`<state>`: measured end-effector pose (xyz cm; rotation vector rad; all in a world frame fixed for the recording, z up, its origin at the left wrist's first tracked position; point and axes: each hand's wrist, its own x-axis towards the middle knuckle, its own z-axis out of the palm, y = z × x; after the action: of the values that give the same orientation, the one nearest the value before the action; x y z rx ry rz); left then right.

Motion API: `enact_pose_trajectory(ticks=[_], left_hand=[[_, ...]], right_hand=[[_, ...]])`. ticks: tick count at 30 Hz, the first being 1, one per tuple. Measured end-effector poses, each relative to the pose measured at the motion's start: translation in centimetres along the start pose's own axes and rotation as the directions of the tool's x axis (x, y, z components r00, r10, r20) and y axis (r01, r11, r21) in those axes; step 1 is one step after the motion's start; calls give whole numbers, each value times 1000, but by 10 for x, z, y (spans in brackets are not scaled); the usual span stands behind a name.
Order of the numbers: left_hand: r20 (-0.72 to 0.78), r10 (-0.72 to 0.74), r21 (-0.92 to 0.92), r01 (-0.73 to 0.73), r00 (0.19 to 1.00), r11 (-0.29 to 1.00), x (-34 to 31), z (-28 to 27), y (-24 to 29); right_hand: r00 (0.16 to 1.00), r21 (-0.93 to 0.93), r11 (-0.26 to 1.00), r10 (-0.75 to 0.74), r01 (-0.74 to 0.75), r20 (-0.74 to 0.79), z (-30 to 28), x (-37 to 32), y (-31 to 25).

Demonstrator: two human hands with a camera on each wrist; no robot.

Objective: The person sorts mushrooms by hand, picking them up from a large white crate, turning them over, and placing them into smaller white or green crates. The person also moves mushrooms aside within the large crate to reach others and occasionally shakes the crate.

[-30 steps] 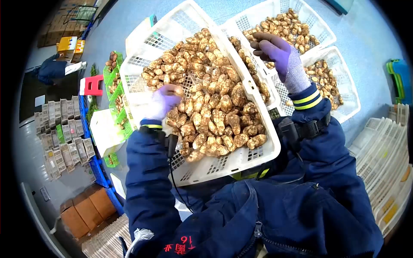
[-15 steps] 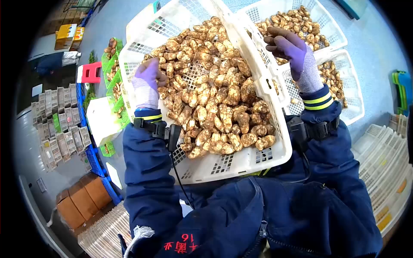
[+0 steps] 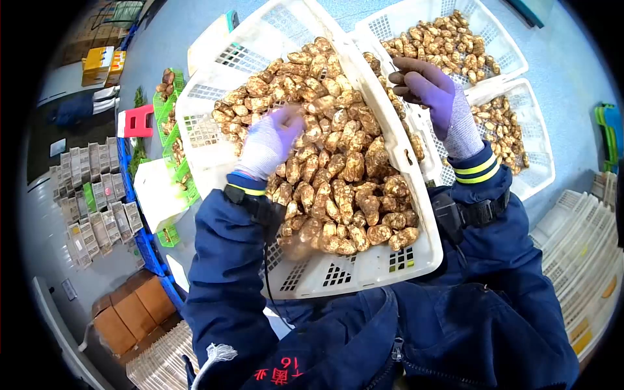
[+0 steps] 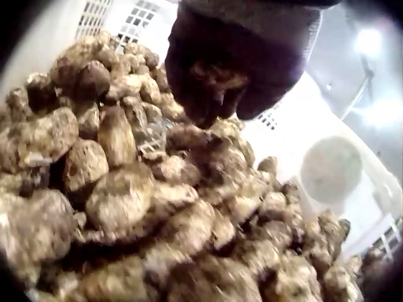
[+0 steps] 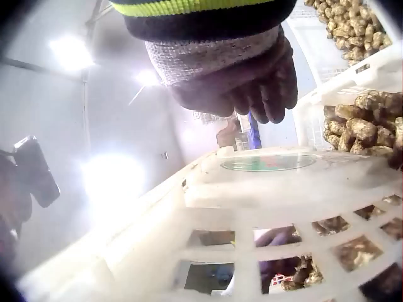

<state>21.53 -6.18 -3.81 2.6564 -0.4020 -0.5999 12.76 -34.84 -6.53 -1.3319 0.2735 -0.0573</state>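
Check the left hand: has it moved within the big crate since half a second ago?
Yes. The left hand has moved right, away from the left wall of the big white crate, to the middle of the tuber pile.

Two hands (image 3: 270,140), at least three crates (image 3: 364,273), countless tubers (image 3: 338,169).

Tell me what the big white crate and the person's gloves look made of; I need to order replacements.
White crate: seemingly moulded plastic, smooth, with slotted lattice walls and a thick rim. Glove on the left hand: pale knitted fabric, weave visible on its back. Glove on the right hand: grey knit at the wrist, smooth purple coating over the fingers, probably rubber or nitrile.
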Motion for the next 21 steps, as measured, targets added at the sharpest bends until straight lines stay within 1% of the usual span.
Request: enact_pose_trajectory(ticks=[1,2,4,5,6,7,8,9,10,12,14,15,16,17,18,19,20,21], left_hand=[[-203,-1,49,11,979,999,10,-11,-9],[-396,8,93,31,918,995,20,-24,-19],[-546,145,234,-16,825,972,43,-37,-71],[-491,63,244,68,869,967,48,-41,-82],[-434,-25,258,151,901,954,52,-42,-90],[-451,51,256,75,891,964,53,-38,-95],[-456,86,263,42,886,964,55,-37,-102],[-459,121,270,9,880,963,58,-36,-108],[-462,154,279,-22,873,960,57,-36,-110],[-353,-73,174,142,933,974,53,-43,-91],[-303,-124,282,213,945,935,55,-44,-87],[-341,29,325,89,940,941,56,-41,-94],[-369,179,373,-31,912,927,52,-39,-99],[-389,327,424,-147,861,893,50,-37,-102],[-349,149,284,-48,925,958,48,-38,-104],[-279,-26,146,69,960,987,38,-45,-80],[-183,-192,19,199,964,980,31,-50,-65],[-190,-32,118,55,981,992,38,-50,-97]], right_hand=[[1000,42,999,5,-5,-2,3,0,-1],[1000,44,999,16,-16,-4,2,0,0],[999,44,998,34,-33,-12,-3,1,1],[999,83,996,34,-33,-19,-2,1,1],[999,61,998,31,-30,-16,-1,1,-1],[999,38,999,31,-31,-14,1,0,-2],[999,15,999,30,-30,-11,1,1,-3],[998,-34,998,59,-58,32,-1,2,-2],[998,-16,999,52,-51,29,0,3,-1],[999,24,999,36,-37,24,3,2,-1],[1000,21,1000,10,-10,17,4,3,1],[1000,9,1000,-2,2,22,5,2,-1],[1000,-1,1000,-12,12,28,6,0,-3],[999,-7,1000,4,-4,32,5,-1,-7],[1000,-32,999,8,-8,17,5,-2,-9],[1000,-57,998,11,-11,1,6,-4,-12],[1000,-81,997,13,-14,-14,7,-6,-14],[1000,-143,989,-27,27,6,4,-6,-13]])
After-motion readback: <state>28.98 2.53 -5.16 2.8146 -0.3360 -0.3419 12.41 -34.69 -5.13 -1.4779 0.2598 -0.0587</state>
